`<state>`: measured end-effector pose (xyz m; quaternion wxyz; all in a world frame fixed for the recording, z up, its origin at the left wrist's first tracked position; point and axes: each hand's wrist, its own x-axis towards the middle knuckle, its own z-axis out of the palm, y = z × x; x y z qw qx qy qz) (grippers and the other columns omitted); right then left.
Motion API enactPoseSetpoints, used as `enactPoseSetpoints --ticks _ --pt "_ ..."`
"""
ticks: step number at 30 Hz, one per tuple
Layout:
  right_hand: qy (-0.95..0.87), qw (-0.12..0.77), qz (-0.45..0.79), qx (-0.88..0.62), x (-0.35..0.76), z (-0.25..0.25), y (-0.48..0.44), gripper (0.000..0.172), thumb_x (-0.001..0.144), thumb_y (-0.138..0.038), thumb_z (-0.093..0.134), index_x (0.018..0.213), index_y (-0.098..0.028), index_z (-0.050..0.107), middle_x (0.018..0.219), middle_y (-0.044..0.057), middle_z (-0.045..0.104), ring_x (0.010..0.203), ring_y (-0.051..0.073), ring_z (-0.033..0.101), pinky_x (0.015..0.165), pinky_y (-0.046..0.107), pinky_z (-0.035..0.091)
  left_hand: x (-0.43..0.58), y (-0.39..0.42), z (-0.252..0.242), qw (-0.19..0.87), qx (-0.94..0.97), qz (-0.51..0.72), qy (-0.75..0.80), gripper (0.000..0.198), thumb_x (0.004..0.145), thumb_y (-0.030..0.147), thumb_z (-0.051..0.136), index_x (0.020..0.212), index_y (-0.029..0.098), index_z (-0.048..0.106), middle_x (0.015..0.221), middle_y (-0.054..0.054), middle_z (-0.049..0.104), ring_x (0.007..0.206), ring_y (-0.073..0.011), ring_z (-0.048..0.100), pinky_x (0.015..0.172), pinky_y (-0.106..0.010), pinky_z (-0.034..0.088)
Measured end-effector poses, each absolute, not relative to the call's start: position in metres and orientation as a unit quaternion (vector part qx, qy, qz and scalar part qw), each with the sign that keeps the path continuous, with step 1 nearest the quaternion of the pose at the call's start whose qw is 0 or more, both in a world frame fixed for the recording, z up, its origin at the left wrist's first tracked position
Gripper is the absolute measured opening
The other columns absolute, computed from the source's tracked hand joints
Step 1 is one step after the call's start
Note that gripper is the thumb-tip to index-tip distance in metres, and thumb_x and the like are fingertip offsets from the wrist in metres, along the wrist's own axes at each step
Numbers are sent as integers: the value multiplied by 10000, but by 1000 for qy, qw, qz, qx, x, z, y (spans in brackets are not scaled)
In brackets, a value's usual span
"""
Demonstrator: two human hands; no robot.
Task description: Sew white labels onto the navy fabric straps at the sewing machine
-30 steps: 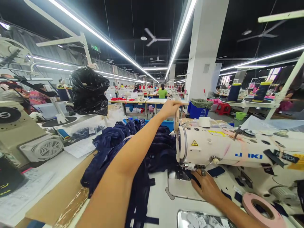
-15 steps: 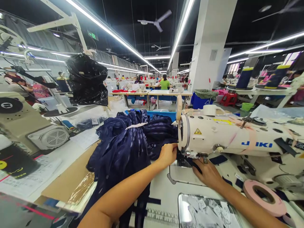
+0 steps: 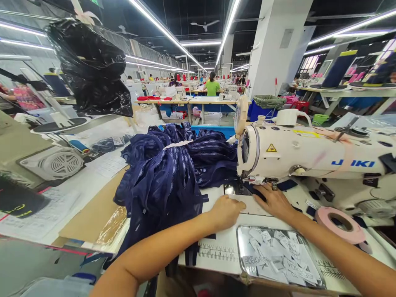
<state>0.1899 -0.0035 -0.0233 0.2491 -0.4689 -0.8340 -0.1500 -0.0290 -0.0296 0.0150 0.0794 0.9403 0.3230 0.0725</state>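
My left hand [image 3: 228, 211] is closed with curled fingers above the machine bed, just in front of the metal needle plate [image 3: 232, 188]. Whatever its fingers may hold is hidden. Close to the needle area of the white sewing machine [image 3: 278, 150], my right hand [image 3: 274, 201] has its fingers around a small dark navy fabric piece [image 3: 258, 193], partly covered by the fingers. A large bundle of navy fabric strips [image 3: 167, 177], tied with a pale band [image 3: 177, 144], lies left of the machine head.
A clear-lidded tray of white labels [image 3: 280, 255] sits at the table's front edge. To its right lies a pink tape roll [image 3: 340, 225]. Cardboard [image 3: 93, 210] lies left of the bundle, and a black plastic bag [image 3: 91, 68] hangs above. People work at tables behind.
My left hand has come back from beside the needle area toward me, away from the bundle. My right hand stays by the machine's needle. The view has tilted down.
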Motion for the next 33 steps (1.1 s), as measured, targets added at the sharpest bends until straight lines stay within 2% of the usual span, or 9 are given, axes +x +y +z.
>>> enactPoseSetpoints --ticks 4,10,15,18,21,23,25,30,33 --pt "-820 324 -42 -470 178 -10 -12 323 842 -374 417 938 -164 643 901 116 659 836 248 587 791 423 433 -29 -24 14 68 940 69 326 313 748 21 410 987 132 578 847 -93 672 781 -205 622 734 -316 428" --pt "-615 422 451 -490 137 11 -24 316 733 -463 503 837 -181 602 616 -7 598 420 100 445 459 271 399 -24 -24 18 46 951 69 298 281 787 60 412 1000 134 580 846 -88 662 746 -193 610 734 -334 413" --pt "-600 452 403 -523 151 11 -23 291 667 -480 569 610 -194 576 494 -46 469 491 106 436 543 272 399 -39 -24 29 55 923 177 338 203 808 252 499 712 143 642 857 -99 647 814 -225 589 763 -380 393" --pt "-644 452 357 -503 162 10 -30 297 692 -485 567 633 -200 627 677 21 596 698 163 543 692 316 434 -40 -24 39 189 866 296 355 147 782 232 516 813 160 641 969 -90 638 802 -186 581 783 -364 400" --pt "-659 468 384 -446 160 13 -40 296 676 -495 608 641 -205 648 895 69 634 891 207 564 817 356 428 -25 -25 45 468 769 315 299 387 753 270 574 1129 197 517 1101 -89 590 671 -112 556 703 -306 447" --pt "-646 461 445 -416 155 16 -44 285 687 -489 609 675 -208 650 886 60 639 790 186 593 777 365 456 -13 -25 45 618 692 279 248 555 697 336 650 1196 204 445 1061 -82 586 618 -92 537 646 -282 462" --pt "-624 443 499 -406 151 19 -46 283 704 -484 596 697 -205 642 811 40 640 625 151 586 695 359 481 -2 -24 40 671 650 267 236 590 655 363 690 1167 187 457 889 -37 591 593 -90 516 609 -268 455" --pt "-590 503 434 -459 154 19 -40 310 651 -494 629 640 -184 627 961 68 614 910 196 563 839 344 424 0 -19 28 443 745 344 362 238 721 200 614 956 168 608 600 46 451 577 -86 425 583 -221 373" --pt "-613 487 418 -460 154 16 -36 291 698 -461 576 616 -182 572 816 43 604 825 175 554 793 325 425 -6 -18 26 315 805 336 374 163 758 158 559 888 183 656 633 21 485 602 -97 439 610 -228 370"
